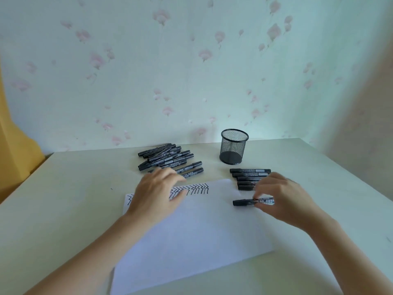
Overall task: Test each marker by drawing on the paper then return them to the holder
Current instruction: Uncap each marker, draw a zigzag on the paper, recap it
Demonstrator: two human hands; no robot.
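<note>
Left hand (156, 193) lies flat on the paper (191, 231), fingers straight and loosely spread. It covers the middle of the row of zigzag marks (195, 188) along the sheet's far edge. Right hand (280, 201) pinches a capped marker (244, 202) between thumb and fingertips at the sheet's right edge; the hand hides the marker's rear end. A row of markers (248, 177) lies just beyond, their right ends partly hidden by the same hand. A loose pile of markers (168, 159) lies behind the left hand; print on the barrels is too blurred to read. The mesh holder (233, 148) stands upright near the back of the worktop (74, 199), apart from both groups. The paper's near left corner is cut off by the forearm.
</note>
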